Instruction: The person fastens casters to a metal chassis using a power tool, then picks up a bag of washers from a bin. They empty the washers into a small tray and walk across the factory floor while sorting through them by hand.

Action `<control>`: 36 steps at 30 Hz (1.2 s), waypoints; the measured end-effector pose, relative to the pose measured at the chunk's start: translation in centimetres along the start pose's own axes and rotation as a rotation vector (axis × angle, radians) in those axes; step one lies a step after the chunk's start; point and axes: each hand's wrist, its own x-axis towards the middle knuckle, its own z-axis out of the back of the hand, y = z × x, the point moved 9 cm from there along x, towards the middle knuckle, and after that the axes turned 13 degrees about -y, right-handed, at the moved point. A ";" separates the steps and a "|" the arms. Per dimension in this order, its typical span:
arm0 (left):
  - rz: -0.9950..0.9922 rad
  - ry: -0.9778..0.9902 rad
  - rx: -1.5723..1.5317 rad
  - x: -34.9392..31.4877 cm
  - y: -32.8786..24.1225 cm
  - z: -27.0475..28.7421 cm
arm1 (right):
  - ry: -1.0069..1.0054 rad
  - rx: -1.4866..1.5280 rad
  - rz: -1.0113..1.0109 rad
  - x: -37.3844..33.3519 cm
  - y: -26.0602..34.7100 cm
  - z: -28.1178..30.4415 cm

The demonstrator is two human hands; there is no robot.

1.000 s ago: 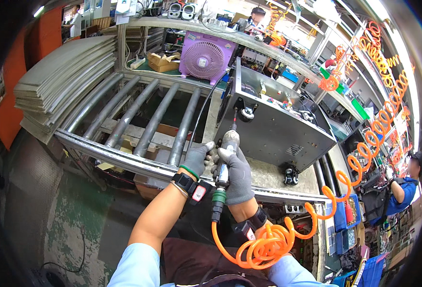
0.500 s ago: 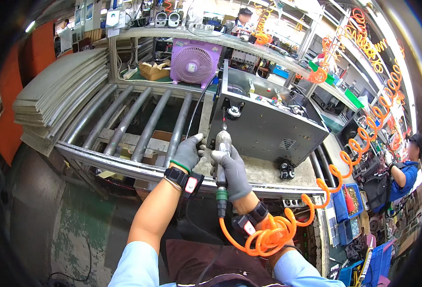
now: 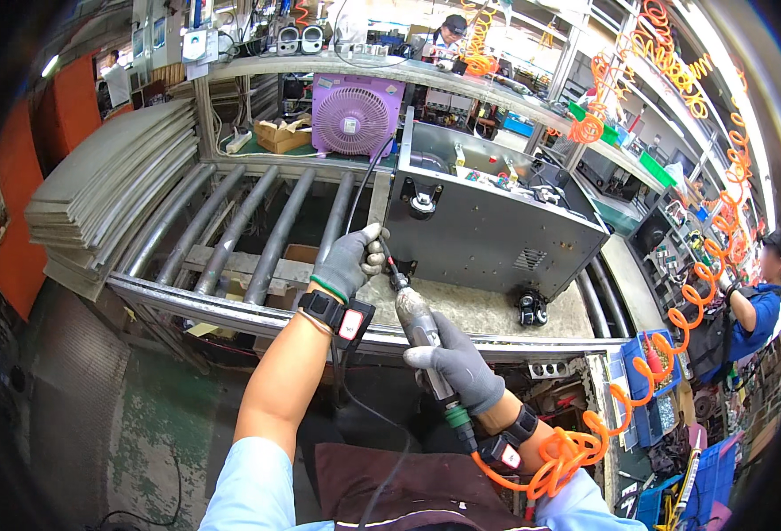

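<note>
My right hand (image 3: 463, 370), in a grey glove, grips an air screwdriver (image 3: 413, 311) with an orange coiled hose (image 3: 560, 458). The driver tilts up to the left, its bit close to my left hand (image 3: 348, 263). Also gloved, that hand has its fingers curled together at the bit's tip; any small thing in them is too small to make out. Beyond both hands a dark grey metal case (image 3: 488, 243) lies on its side with parts inside. One caster (image 3: 422, 203) sits at its upper left, another (image 3: 529, 308) at its lower right.
Metal rollers (image 3: 281, 234) run to the left, beside a stack of grey sheets (image 3: 116, 181). A purple fan (image 3: 352, 119) stands behind. Blue bins (image 3: 645, 372) of small parts are at the right, near a co-worker in a blue shirt (image 3: 759, 317). Orange hoses hang overhead.
The driver has come down and away from the upper caster, tilting so its bit meets my left hand. My right hand has moved right and toward me; my left has risen slightly.
</note>
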 end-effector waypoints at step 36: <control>0.549 -0.223 -0.409 -9.5 28.4 17.6 | -0.227 0.555 0.017 6.2 4.1 -4.0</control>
